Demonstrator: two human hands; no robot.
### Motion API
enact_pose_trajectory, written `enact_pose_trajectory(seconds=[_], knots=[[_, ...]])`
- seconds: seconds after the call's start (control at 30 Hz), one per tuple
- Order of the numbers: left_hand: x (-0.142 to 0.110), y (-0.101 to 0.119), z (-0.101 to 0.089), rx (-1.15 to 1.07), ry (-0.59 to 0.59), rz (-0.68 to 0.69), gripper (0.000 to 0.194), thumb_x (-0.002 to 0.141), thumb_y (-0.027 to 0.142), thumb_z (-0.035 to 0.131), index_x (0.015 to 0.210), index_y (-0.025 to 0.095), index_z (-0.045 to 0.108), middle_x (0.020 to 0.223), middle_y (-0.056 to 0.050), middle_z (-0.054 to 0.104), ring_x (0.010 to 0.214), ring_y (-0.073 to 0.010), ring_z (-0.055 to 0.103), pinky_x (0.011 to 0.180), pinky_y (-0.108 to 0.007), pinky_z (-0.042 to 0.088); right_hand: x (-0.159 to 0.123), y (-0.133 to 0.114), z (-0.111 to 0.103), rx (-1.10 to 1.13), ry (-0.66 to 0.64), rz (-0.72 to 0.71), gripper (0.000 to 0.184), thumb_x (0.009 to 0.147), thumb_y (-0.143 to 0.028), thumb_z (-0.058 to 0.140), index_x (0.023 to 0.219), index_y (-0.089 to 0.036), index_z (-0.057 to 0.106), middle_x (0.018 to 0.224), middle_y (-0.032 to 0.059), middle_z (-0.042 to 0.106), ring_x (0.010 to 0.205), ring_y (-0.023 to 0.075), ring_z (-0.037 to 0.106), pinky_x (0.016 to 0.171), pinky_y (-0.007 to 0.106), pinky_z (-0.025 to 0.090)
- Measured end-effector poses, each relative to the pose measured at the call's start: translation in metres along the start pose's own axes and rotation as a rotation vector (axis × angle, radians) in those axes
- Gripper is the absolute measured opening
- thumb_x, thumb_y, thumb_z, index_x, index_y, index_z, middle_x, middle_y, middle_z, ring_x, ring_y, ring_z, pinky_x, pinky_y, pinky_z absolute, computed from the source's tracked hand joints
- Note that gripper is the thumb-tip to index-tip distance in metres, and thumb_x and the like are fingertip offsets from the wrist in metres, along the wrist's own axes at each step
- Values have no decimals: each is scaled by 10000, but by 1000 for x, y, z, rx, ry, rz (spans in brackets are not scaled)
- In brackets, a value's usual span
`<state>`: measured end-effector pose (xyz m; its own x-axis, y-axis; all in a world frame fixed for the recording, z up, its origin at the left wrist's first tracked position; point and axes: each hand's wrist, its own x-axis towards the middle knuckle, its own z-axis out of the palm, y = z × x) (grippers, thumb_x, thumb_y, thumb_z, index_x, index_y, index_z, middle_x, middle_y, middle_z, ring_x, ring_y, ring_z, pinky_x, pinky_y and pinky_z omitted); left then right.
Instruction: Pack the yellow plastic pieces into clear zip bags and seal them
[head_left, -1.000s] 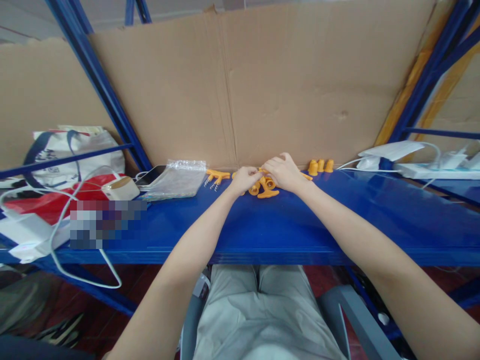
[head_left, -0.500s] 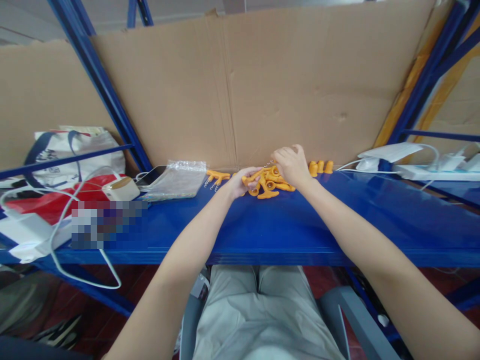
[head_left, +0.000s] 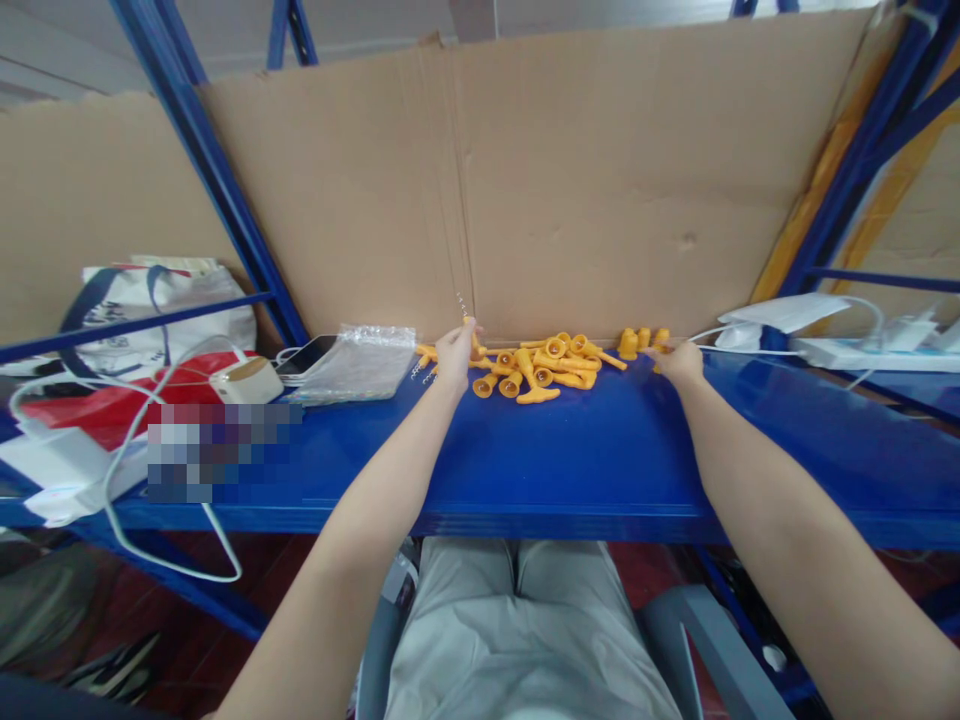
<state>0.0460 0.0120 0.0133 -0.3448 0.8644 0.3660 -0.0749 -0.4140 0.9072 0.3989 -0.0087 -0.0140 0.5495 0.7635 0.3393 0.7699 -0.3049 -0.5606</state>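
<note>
My left hand (head_left: 454, 358) is closed around an orange-handled corkscrew (head_left: 463, 305), its metal spiral pointing up in front of the cardboard. Over on the right, my right hand (head_left: 681, 365) pinches a small orange cap (head_left: 658, 367), partly hidden by the fingers, low beside a short row of orange caps (head_left: 628, 345). Between the hands lies a heap of orange corkscrew handles and hollow sleeves (head_left: 555, 362), some with open ends facing me. Left of my left hand, other corkscrews (head_left: 426, 353) lie with bare spirals showing.
A cardboard sheet (head_left: 600, 180) stands along the back of the blue shelf (head_left: 555, 450). At left are a clear plastic bag (head_left: 360, 365), a phone (head_left: 309, 355), a charger (head_left: 247, 385) and white cables. A power strip (head_left: 840, 352) lies at right.
My right hand has moved right from the heap to the row of caps. My left hand has shifted slightly left and lifted the corkscrew so its spiral stands upright. The heap is uncovered.
</note>
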Motion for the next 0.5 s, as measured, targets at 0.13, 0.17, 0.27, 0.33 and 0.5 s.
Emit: enact_pose_trajectory(seconds=[0.13, 0.17, 0.27, 0.33, 0.5], knots=[[3, -2, -3, 34, 40, 66, 230, 771, 287, 686, 587, 174, 604, 523, 42, 529, 628, -121, 587, 589, -201, 449, 8, 8, 7, -3, -2, 34, 198, 837, -206, 631, 1020, -171, 698, 1039, 132, 710, 1100, 295, 643, 835, 332, 507], [4, -4, -3, 30, 40, 77, 191, 771, 248, 668, 605, 172, 611, 551, 37, 560, 658, -126, 604, 624, -207, 466, 8, 9, 8, -5, -22, 44, 213, 825, -183, 630, 1028, -162, 692, 1049, 135, 711, 1092, 295, 647, 833, 333, 510], [7, -8, -5, 42, 54, 95, 38, 745, 154, 621, 734, 167, 655, 698, 9, 661, 772, -139, 648, 734, -232, 500, 5, 10, 10, 14, -68, 98, 260, 811, -159, 616, 1061, -134, 682, 1093, 154, 707, 1071, 293, 661, 826, 330, 523], [11, -12, -7, 107, 65, 89, 110, 740, 133, 583, 811, 172, 657, 741, 1, 668, 774, -141, 651, 734, -239, 505, 3, 11, 11, 38, -60, 115, 291, 820, -179, 591, 1094, -137, 679, 1110, 156, 706, 1062, 296, 668, 833, 343, 535], [19, -21, -15, 325, 66, 155, 226, 768, 136, 530, 960, 186, 638, 809, -9, 649, 798, -144, 647, 762, -241, 501, 7, 18, 17, -32, -101, 20, 355, 859, -256, 505, 1144, -168, 696, 1129, 148, 713, 1043, 311, 681, 853, 390, 553]])
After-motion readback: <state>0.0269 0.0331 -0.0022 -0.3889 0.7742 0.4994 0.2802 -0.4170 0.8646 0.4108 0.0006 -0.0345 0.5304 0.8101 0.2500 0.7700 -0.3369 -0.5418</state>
